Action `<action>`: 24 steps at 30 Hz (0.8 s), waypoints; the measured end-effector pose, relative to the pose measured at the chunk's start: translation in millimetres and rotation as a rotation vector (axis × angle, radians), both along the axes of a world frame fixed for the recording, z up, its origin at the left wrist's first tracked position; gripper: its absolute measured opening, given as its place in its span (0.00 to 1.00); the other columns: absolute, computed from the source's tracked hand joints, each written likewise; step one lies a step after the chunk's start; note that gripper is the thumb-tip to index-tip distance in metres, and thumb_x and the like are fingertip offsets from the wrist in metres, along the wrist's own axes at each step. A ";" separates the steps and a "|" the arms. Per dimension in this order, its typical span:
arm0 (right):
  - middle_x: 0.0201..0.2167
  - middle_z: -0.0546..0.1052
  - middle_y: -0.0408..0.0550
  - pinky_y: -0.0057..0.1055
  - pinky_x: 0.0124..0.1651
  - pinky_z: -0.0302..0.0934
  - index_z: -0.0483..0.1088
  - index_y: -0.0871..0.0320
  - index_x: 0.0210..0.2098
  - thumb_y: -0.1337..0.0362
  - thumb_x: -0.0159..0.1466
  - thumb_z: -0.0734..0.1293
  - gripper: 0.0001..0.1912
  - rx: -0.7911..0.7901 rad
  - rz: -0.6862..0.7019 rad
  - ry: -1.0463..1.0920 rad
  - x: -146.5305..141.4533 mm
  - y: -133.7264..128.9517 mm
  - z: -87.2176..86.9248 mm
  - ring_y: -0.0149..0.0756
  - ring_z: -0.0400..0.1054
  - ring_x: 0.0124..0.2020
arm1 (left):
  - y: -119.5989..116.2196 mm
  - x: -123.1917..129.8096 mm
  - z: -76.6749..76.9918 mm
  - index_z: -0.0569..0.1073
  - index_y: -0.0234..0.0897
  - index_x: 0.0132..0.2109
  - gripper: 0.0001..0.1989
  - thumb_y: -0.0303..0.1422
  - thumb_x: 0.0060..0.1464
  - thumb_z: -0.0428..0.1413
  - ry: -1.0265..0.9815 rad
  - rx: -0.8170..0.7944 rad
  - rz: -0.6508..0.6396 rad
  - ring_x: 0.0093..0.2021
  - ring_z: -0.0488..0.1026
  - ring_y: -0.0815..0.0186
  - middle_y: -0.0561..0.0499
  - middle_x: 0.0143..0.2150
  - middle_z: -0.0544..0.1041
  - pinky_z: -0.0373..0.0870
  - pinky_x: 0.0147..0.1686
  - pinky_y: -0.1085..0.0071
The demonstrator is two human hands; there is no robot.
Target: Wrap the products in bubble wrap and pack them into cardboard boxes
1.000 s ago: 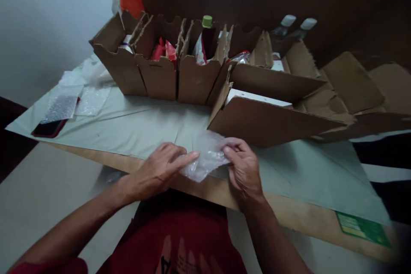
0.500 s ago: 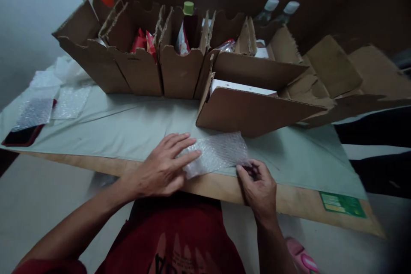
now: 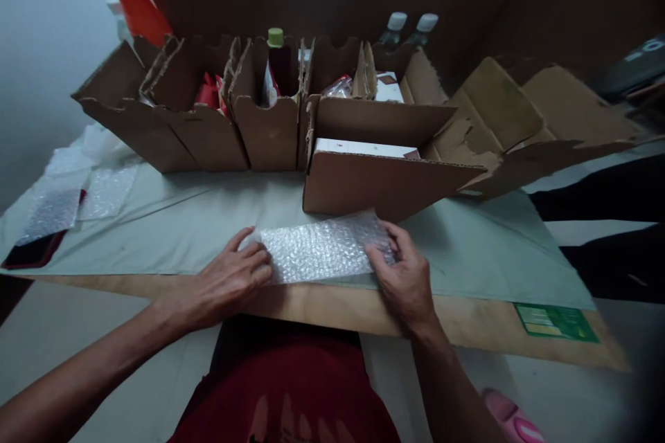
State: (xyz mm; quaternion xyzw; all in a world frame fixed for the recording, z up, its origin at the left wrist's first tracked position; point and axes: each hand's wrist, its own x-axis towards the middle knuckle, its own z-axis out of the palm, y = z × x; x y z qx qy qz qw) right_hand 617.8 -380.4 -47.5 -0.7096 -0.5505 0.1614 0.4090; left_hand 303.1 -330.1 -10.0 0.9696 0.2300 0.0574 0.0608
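A strip of clear bubble wrap (image 3: 322, 249) stretches between my hands at the table's front edge. My left hand (image 3: 236, 277) is closed on its left end, with the fingers curled over it. At the other end, my right hand (image 3: 402, 273) grips the wrap between thumb and fingers. Just behind the strip stands a cardboard box (image 3: 384, 183) with a flat white box (image 3: 364, 147) inside.
Cardboard bins (image 3: 267, 135) line the back, holding red packets (image 3: 208, 91) and a bottle with a green cap (image 3: 276, 37). More bubble wrap (image 3: 107, 187) and a phone (image 3: 36, 252) lie at the left. A green card (image 3: 555, 322) is at the front right.
My left hand has moved left and gone from spread fingers on the wrap to gripping its end. The bubble wrap now shows longer and flatter. The camera view has shifted.
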 end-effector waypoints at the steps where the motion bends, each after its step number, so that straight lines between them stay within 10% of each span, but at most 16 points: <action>1: 0.46 0.81 0.53 0.38 0.47 0.68 0.72 0.56 0.58 0.53 0.66 0.67 0.24 0.018 -0.033 -0.020 0.7 -4.8 -1.8 0.42 0.75 0.42 | 4.9 -6.7 2.1 0.73 0.40 0.38 0.11 0.20 0.59 0.51 0.000 0.048 0.026 0.46 0.75 0.59 0.49 0.41 0.79 0.50 0.72 0.44; 7: 0.43 0.81 0.58 0.46 0.48 0.66 0.72 0.60 0.57 0.50 0.67 0.65 0.26 -0.034 -0.147 -0.378 37.0 -34.8 -30.6 0.50 0.74 0.42 | 19.5 -59.0 3.2 0.75 0.41 0.38 0.09 0.25 0.49 0.56 0.119 0.045 0.222 0.38 0.74 0.56 0.50 0.33 0.76 0.57 0.65 0.37; 11: 0.53 0.78 0.63 0.52 0.54 0.64 0.69 0.60 0.62 0.50 0.69 0.65 0.28 0.078 -0.176 -0.545 43.3 -40.5 -17.2 0.56 0.72 0.52 | 7.7 -59.5 9.9 0.76 0.41 0.43 0.10 0.27 0.57 0.53 -0.045 0.106 0.308 0.36 0.74 0.59 0.50 0.35 0.77 0.65 0.60 0.46; 19: 0.65 0.72 0.54 0.45 0.63 0.62 0.72 0.55 0.60 0.61 0.72 0.65 0.18 0.029 0.702 -0.537 -92.8 13.2 7.5 0.46 0.65 0.65 | 16.0 -3.7 -25.2 0.77 0.39 0.40 0.11 0.22 0.60 0.51 -0.082 0.101 0.205 0.37 0.73 0.58 0.46 0.38 0.79 0.70 0.39 0.61; 24: 0.63 0.75 0.53 0.49 0.63 0.60 0.73 0.53 0.59 0.59 0.74 0.61 0.18 -0.071 0.458 -0.582 -19.6 -15.3 -19.6 0.47 0.66 0.64 | 24.3 -16.9 -51.6 0.77 0.41 0.47 0.13 0.25 0.62 0.50 -0.155 0.038 0.217 0.42 0.74 0.56 0.46 0.44 0.80 0.70 0.41 0.59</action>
